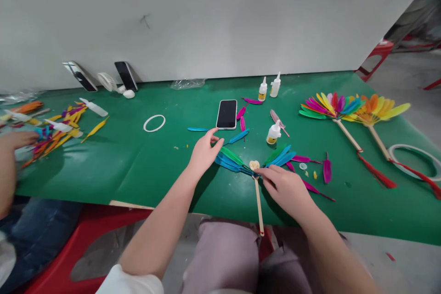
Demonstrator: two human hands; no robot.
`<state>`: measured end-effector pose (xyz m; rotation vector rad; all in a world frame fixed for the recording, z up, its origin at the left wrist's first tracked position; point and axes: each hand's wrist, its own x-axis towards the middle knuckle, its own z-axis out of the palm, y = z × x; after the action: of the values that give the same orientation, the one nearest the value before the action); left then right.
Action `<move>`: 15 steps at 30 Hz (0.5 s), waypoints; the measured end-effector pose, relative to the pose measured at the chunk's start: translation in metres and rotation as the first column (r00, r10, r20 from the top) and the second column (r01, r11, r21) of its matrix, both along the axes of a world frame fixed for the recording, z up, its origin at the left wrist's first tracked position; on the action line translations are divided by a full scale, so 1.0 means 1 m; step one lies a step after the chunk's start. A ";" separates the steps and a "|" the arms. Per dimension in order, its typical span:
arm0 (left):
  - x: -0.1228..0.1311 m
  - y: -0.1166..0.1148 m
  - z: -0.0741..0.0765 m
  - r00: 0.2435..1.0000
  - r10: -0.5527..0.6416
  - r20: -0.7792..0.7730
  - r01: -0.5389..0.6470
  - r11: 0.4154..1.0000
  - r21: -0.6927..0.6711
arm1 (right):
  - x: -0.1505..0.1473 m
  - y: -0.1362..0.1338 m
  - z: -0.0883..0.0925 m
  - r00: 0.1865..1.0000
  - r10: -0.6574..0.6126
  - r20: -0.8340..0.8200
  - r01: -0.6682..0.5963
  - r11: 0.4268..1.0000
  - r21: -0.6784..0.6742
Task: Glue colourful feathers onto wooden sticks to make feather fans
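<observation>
A wooden stick handle [259, 206] with a pale heart-shaped top [254, 165] lies at the table's front edge. Blue and green feathers spread from it to the left [230, 161] and to the right [282, 156]. My right hand [287, 190] has its fingertips together at the feather bases beside the heart; what they pinch is too small to make out. Above the left feathers is my left hand [206, 149], fingers bent and slightly apart, near a loose blue feather [239, 136]. Whether it touches that feather is unclear.
A phone [227, 114] lies behind my hands, with a glue bottle [274, 133] to its right and two more farther back. Finished feather fans [348, 134] rest at the right. Loose magenta feathers [327, 170] are scattered about. Another person's hand [20, 139] is among feathers at far left.
</observation>
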<state>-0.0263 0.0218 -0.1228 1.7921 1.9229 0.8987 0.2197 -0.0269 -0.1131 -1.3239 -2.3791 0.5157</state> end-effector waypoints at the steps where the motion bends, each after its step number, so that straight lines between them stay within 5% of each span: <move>1: 0.001 0.001 0.001 1.000 -0.009 0.016 0.009 1.000 -0.022 | -0.002 -0.002 -0.004 0.997 0.001 0.075 -0.003 1.000 0.028; 9: 0.012 -0.003 -0.003 0.989 -0.027 0.149 0.042 0.994 -0.096 | 0.002 0.001 -0.019 0.989 -0.010 0.150 -0.030 0.964 0.265; 15: 0.013 -0.003 -0.002 0.985 -0.061 0.161 0.082 0.989 -0.126 | -0.003 -0.003 -0.020 0.982 -0.014 0.187 -0.043 0.954 0.297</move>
<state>-0.0135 0.0184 -0.1247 1.6528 1.7657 0.8406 0.2164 -0.0295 -0.1330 -1.2628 -2.4942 0.0267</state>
